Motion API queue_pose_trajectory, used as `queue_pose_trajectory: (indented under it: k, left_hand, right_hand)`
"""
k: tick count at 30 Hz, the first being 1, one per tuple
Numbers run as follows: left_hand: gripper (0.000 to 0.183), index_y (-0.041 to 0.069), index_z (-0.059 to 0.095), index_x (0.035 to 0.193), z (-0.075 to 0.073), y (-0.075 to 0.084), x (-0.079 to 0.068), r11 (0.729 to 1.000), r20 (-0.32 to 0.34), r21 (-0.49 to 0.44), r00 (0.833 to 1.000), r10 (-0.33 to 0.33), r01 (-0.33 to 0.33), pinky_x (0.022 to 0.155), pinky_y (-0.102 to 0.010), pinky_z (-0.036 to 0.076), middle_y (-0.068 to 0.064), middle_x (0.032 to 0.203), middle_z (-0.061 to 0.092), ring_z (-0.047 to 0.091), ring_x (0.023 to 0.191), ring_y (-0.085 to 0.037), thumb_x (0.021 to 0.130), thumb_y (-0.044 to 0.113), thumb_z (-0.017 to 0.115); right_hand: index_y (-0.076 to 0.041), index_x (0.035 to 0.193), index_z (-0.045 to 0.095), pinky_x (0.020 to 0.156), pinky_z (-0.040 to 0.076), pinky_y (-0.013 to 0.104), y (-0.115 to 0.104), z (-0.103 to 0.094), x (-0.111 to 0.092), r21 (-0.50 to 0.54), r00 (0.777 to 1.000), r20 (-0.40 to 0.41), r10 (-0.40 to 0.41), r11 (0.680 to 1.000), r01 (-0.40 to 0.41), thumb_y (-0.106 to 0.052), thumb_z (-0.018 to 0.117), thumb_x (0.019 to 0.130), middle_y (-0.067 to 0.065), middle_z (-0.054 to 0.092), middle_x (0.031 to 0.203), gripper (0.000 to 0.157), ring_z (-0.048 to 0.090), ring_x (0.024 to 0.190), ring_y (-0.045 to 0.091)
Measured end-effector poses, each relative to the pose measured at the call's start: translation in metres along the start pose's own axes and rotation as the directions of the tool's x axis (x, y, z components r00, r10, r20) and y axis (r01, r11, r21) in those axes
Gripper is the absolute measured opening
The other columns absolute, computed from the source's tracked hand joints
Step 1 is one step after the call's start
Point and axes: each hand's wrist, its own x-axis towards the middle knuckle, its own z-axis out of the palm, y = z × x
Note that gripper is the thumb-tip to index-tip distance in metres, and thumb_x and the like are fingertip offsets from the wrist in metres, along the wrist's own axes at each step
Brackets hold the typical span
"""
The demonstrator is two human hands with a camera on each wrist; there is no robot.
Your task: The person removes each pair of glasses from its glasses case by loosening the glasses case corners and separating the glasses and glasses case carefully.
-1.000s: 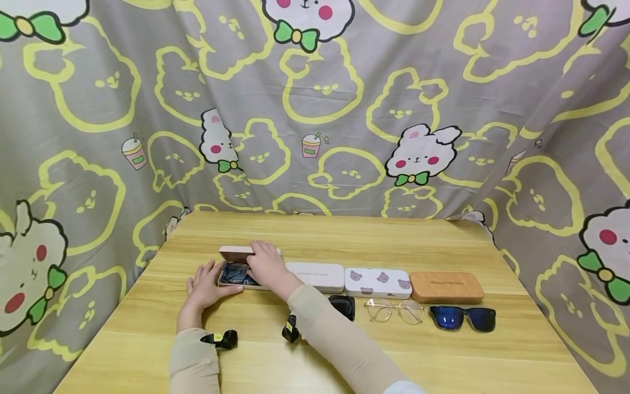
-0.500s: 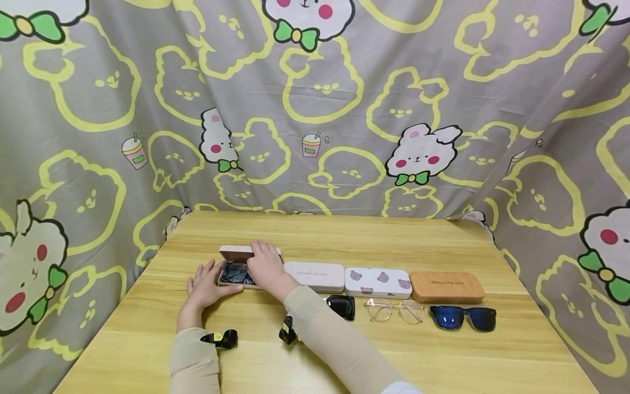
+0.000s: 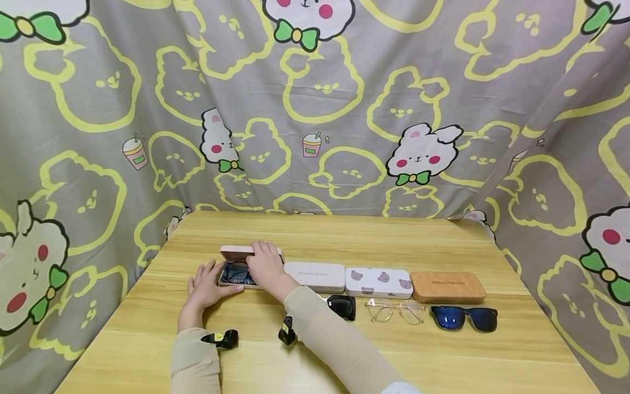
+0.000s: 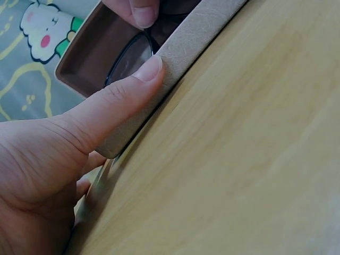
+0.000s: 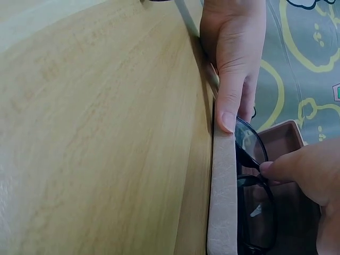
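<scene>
An open beige glasses case (image 3: 231, 250) lies at the left end of the row, its brown-lined lid raised at the back. My left hand (image 3: 204, 287) grips the case's left end, thumb on the front wall and fingers round the side. Reaching into the case, my right hand (image 3: 268, 271) pinches black-framed eyeglasses (image 5: 264, 151) near the bridge, its thumb visible and most other fingers hidden in the wrist views. Under the glasses, a dark lens cloth (image 3: 236, 276) with pale lettering shows in the head view.
To the right stand a white case (image 3: 317, 277), a bear-print case (image 3: 378, 282) and an orange-brown case (image 3: 448, 287). In front lie black sunglasses (image 3: 344, 307), partly behind my right sleeve, thin-framed glasses (image 3: 395, 311) and blue-lensed sunglasses (image 3: 464, 318). A patterned curtain (image 3: 315, 109) surrounds the table.
My right hand and forearm have shifted very slightly left within the case area. The left hand keeps its grip, and the case stays put with its lid raised.
</scene>
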Motion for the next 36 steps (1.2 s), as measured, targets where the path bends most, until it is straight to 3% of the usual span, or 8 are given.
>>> queue_pose_trajectory:
  k: [17, 36]
  left_hand:
    - [0.104, 0.009, 0.027, 0.153, 0.0009, -0.0009, 0.0001, 1.000, 0.011, -0.001, 1.000, -0.009, 0.009, 0.110, -0.075, -0.006, -0.027, 0.160, 0.009, -0.005, 0.146, -0.052, 0.075, 0.060, 0.074]
    - [0.106, 0.005, 0.028, 0.152, 0.0012, -0.0017, 0.0009, 1.000, 0.008, 0.006, 1.000, -0.011, 0.011, 0.110, -0.075, -0.006, -0.027, 0.160, 0.009, -0.005, 0.146, -0.052, 0.075, 0.060, 0.075]
  right_hand:
    - [-0.024, 0.108, 0.074, 0.111, 0.035, 0.034, -0.0002, 0.0008, -0.0001, -0.007, 1.000, -0.003, 0.000, 1.000, 0.000, -0.020, 0.053, 0.098, 0.000, 0.049, 0.139, 0.023, 0.044, 0.131, 0.017]
    - [-0.016, 0.107, 0.074, 0.110, 0.043, 0.038, 0.0016, -0.0059, -0.0003, 0.059, 0.997, -0.072, -0.012, 0.998, 0.017, -0.024, 0.051, 0.101, 0.004, 0.051, 0.138, 0.025, 0.046, 0.133, 0.022]
